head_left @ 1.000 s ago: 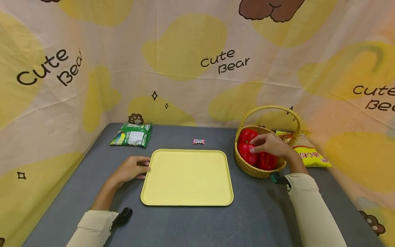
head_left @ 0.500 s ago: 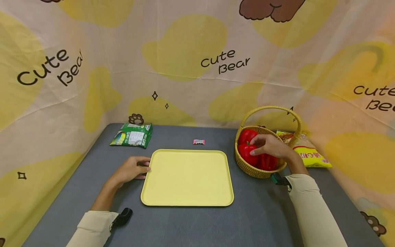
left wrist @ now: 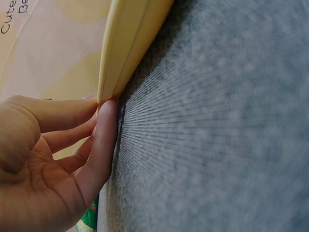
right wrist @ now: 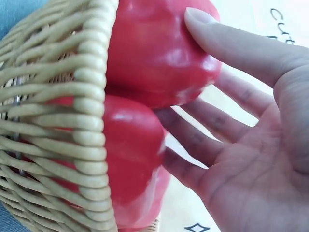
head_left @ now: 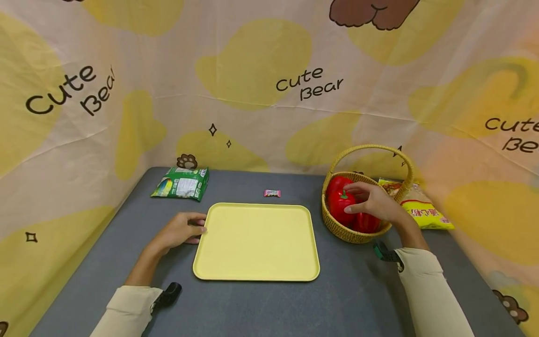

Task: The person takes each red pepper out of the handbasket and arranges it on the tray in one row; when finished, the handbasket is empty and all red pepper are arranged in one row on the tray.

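Note:
My left hand (head_left: 178, 231) pinches the left edge of a yellow rectangular tray (head_left: 257, 241). In the left wrist view the thumb lies on top of the rim (left wrist: 108, 58) and fingers are under it. At the right, my right hand (head_left: 375, 204) reaches into a wicker basket (head_left: 346, 234) with an arched handle. It grips a glossy red bell pepper (head_left: 340, 206) with a green stem, thumb on the near side, fingers partly hidden behind it. Another red bell pepper (head_left: 367, 223) sits below the hand, and one more (head_left: 337, 183) lies behind.
A green snack packet (head_left: 183, 183) lies at the back left of the grey table (head_left: 261, 309). Behind the tray is a small pink wrapped candy (head_left: 272, 193). A yellow-and-clear food bag (head_left: 425, 213) lies right of the basket. Printed cloth (head_left: 248, 70) hangs around the table.
The gripped bell pepper has turned, its stem now pointing up, and shifted slightly right with my right hand. My left hand and the tray stay in place.

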The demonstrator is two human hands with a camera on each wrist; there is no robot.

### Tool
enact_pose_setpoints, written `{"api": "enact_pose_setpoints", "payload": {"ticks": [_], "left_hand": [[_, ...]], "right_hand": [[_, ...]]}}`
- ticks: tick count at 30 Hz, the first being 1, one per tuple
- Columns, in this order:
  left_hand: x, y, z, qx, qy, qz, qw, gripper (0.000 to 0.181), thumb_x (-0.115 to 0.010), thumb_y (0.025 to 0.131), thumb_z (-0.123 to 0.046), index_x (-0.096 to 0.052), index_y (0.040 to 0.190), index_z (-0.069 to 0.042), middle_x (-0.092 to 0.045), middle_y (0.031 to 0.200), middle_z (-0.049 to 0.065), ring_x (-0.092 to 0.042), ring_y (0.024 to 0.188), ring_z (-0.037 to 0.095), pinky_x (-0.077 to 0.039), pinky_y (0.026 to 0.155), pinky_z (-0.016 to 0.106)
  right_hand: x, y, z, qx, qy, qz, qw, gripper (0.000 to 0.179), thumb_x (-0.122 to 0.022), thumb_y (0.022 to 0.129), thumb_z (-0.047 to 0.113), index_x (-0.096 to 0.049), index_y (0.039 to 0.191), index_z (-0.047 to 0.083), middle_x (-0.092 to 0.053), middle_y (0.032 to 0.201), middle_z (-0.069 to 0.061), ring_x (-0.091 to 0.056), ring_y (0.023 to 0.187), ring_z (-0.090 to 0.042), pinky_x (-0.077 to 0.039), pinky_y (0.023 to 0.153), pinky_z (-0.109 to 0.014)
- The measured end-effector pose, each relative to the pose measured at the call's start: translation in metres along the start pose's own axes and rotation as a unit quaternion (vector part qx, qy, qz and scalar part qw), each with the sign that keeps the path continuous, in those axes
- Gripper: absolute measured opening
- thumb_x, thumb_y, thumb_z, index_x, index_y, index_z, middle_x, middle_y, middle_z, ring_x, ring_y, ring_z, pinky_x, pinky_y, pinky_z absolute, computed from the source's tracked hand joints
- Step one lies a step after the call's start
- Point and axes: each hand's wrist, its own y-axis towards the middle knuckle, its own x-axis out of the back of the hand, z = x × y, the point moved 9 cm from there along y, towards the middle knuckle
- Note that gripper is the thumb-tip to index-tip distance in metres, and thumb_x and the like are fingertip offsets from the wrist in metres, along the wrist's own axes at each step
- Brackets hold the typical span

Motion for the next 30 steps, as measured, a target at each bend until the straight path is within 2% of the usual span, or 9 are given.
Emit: {"api": "enact_pose_setpoints", "payload": {"ticks": [7, 9, 14, 16, 20, 22, 24, 27, 30], "left_hand": [[0.0, 0.0, -0.001, 0.0, 0.0, 0.0, 1.0, 0.052, -0.067, 0.103, -0.006, -0.051, 0.148, 0.013, -0.06, 0.132, 0.028, -0.071, 0.108, 0.026, -0.066, 0.083, 0.035], [-0.001, 0.0, -0.001, -0.002, -0.002, 0.002, 1.0, 0.052, -0.067, 0.103, -0.006, -0.051, 0.148, 0.013, -0.06, 0.132, 0.028, -0.071, 0.107, 0.026, -0.066, 0.082, 0.034], [0.0, 0.0, -0.001, -0.003, -0.002, -0.001, 1.0, 0.052, -0.068, 0.102, -0.005, -0.051, 0.148, 0.013, -0.061, 0.131, 0.028, -0.071, 0.105, 0.025, -0.066, 0.081, 0.034], [0.0, 0.0, -0.001, -0.003, -0.003, -0.002, 1.0, 0.052, -0.068, 0.102, -0.005, -0.051, 0.148, 0.013, -0.061, 0.131, 0.028, -0.071, 0.105, 0.024, -0.066, 0.081, 0.033], [0.001, 0.001, 0.0, 0.0, -0.005, -0.002, 1.0, 0.052, -0.068, 0.102, -0.005, -0.051, 0.148, 0.013, -0.06, 0.131, 0.028, -0.071, 0.105, 0.023, -0.066, 0.081, 0.034], [0.002, 0.001, 0.001, 0.001, -0.006, -0.003, 1.0, 0.052, -0.068, 0.102, -0.006, -0.051, 0.148, 0.013, -0.06, 0.131, 0.027, -0.071, 0.104, 0.023, -0.066, 0.081, 0.034], [0.002, 0.001, 0.001, 0.001, -0.006, -0.003, 1.0, 0.052, -0.068, 0.102, -0.006, -0.051, 0.148, 0.013, -0.06, 0.131, 0.027, -0.07, 0.104, 0.023, -0.066, 0.08, 0.034], [0.002, 0.001, 0.001, 0.002, -0.006, -0.003, 1.0, 0.052, -0.068, 0.102, -0.006, -0.052, 0.148, 0.012, -0.06, 0.13, 0.027, -0.071, 0.103, 0.023, -0.066, 0.08, 0.034], [0.001, 0.001, 0.001, 0.002, -0.006, -0.001, 1.0, 0.052, -0.067, 0.103, -0.006, -0.051, 0.148, 0.012, -0.06, 0.131, 0.027, -0.071, 0.104, 0.023, -0.066, 0.08, 0.034]], "right_hand": [[0.004, -0.013, 0.011, 0.011, -0.004, -0.036, 0.9993, 0.07, -0.083, 0.093, 0.028, -0.054, 0.152, 0.006, -0.061, 0.146, -0.018, -0.059, 0.131, -0.037, -0.055, 0.097, -0.021], [0.005, -0.018, 0.014, 0.005, -0.019, -0.053, 0.9984, 0.074, -0.084, 0.093, 0.031, -0.052, 0.155, 0.007, -0.059, 0.149, -0.018, -0.059, 0.132, -0.036, -0.055, 0.1, -0.025], [0.005, -0.028, 0.026, 0.013, -0.039, -0.091, 0.995, 0.078, -0.084, 0.093, 0.033, -0.05, 0.158, 0.009, -0.054, 0.154, -0.019, -0.057, 0.133, -0.041, -0.052, 0.108, -0.058], [0.003, -0.03, 0.032, 0.024, -0.038, -0.101, 0.9939, 0.076, -0.085, 0.092, 0.031, -0.051, 0.157, 0.01, -0.055, 0.153, -0.018, -0.058, 0.13, -0.04, -0.053, 0.106, -0.058], [-0.006, -0.028, 0.046, 0.049, -0.034, -0.109, 0.9923, 0.073, -0.086, 0.091, 0.027, -0.054, 0.155, 0.012, -0.058, 0.148, -0.015, -0.06, 0.125, -0.036, -0.059, 0.096, -0.031], [-0.013, -0.025, 0.052, 0.06, -0.028, -0.105, 0.9923, 0.072, -0.087, 0.091, 0.024, -0.054, 0.154, 0.012, -0.058, 0.146, -0.015, -0.061, 0.123, -0.036, -0.061, 0.093, -0.028], [-0.021, -0.021, 0.057, 0.068, -0.018, -0.095, 0.9929, 0.073, -0.086, 0.091, 0.022, -0.053, 0.154, 0.01, -0.058, 0.146, -0.016, -0.062, 0.122, -0.037, -0.062, 0.096, -0.034], [-0.035, -0.013, 0.061, 0.07, -0.004, -0.08, 0.9943, 0.076, -0.087, 0.09, 0.021, -0.051, 0.155, 0.007, -0.054, 0.149, -0.016, -0.061, 0.126, -0.038, -0.058, 0.104, -0.053], [-0.049, -0.005, 0.064, 0.066, 0.006, -0.066, 0.9956, 0.079, -0.089, 0.088, 0.023, -0.05, 0.155, 0.006, -0.051, 0.149, -0.017, -0.06, 0.13, -0.039, -0.053, 0.108, -0.056]]}}
